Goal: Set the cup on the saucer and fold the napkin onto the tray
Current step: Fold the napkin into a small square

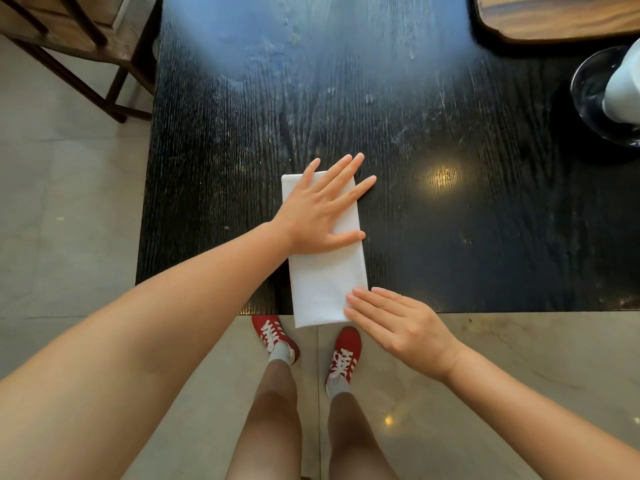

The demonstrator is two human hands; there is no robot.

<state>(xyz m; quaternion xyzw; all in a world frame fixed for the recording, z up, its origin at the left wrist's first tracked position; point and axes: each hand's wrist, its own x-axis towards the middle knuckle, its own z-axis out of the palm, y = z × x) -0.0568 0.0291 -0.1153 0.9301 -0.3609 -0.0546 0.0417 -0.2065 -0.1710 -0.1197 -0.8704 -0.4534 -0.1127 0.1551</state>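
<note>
A white napkin, folded into a long rectangle, lies on the dark wooden table with its near end hanging slightly over the front edge. My left hand presses flat on its far half, fingers spread. My right hand rests flat with its fingertips on the napkin's near right corner. At the right edge a white cup stands on a dark glossy saucer, both partly cut off. A wooden tray sits at the far right corner.
A wooden chair stands to the left of the table on the pale tiled floor. My legs and red shoes are just below the table's front edge.
</note>
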